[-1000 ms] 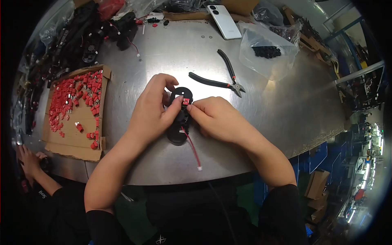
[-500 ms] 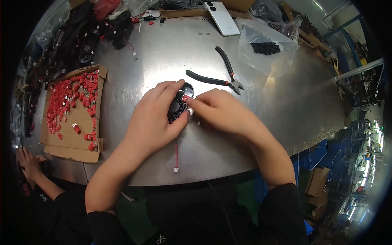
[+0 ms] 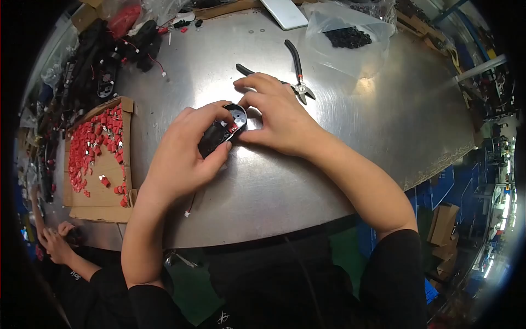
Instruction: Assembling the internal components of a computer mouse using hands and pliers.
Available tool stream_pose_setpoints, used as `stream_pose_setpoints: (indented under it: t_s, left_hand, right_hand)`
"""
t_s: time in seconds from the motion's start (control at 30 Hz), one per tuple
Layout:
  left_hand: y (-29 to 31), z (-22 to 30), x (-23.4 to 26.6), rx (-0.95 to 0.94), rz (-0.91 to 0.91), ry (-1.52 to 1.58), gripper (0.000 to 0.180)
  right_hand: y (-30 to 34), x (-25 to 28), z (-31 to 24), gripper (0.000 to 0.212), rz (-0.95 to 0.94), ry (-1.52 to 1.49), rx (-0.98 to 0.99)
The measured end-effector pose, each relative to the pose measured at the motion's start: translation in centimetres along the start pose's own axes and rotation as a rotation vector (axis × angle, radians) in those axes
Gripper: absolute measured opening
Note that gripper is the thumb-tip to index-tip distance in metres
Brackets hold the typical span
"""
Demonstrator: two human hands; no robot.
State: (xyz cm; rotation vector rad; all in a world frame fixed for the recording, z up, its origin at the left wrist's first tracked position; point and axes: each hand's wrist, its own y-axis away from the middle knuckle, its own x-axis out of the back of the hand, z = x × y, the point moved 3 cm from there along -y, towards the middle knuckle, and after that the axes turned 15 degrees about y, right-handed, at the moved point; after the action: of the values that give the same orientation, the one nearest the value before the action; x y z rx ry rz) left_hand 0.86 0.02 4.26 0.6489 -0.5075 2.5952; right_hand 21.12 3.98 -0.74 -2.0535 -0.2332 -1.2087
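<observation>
My left hand [image 3: 183,151] is closed around a black oval plastic housing [image 3: 238,113], tilted above the metal table. A small red part [image 3: 232,127] sits inside the housing, partly hidden by my fingers. My right hand [image 3: 274,112] has its thumb and index finger against the housing's right end, while its other fingers stretch forward over a handle of the black-handled cutting pliers [image 3: 301,88]. Below my left hand, a thin red wire ends in a white connector [image 3: 188,214] near the table's front.
A cardboard tray [image 3: 98,214] of red parts lies at left. Black housings with wires [image 3: 107,82] are heaped at far left. A white phone [image 3: 286,13] and a clear bag [image 3: 323,55] of black pieces lie at the back. Another person's hand [image 3: 55,244] shows at lower left.
The housing has turned and tilted in my left hand, and its wire end has swung left. My right hand has let go of the red part and spread around the housing's end. The view has shifted.
</observation>
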Motion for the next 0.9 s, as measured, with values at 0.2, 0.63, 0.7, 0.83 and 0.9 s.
stream_pose_setpoints:
  t_s: [0.2,0.63,0.7,0.83,0.9]
  left_hand:
    - [1.2,-0.3,0.7,0.029,-0.065,0.102,0.038]
    - [2.0,-0.1,1.5,0.189,-0.149,0.187,0.054]
    - [2.1,-0.1,1.6,0.206,-0.19,0.155,0.055]
    - [2.0,0.1,1.4,0.16,-0.152,0.071,0.057]
    - [1.9,-0.1,1.2,0.162,-0.143,0.076,0.058]
  right_hand:
    - [0.4,0.7,-1.0,0.037,-0.082,0.018,0.15]
    - [-0.5,3.1,-2.9,0.029,-0.297,-0.332,0.187]
    - [-1.0,3.5,-3.0,0.03,-0.341,-0.257,0.304]
    - [-0.9,3.3,-3.2,0.032,-0.342,-0.295,0.247]
    - [-0.9,3.5,-3.5,0.031,-0.337,-0.275,0.254]
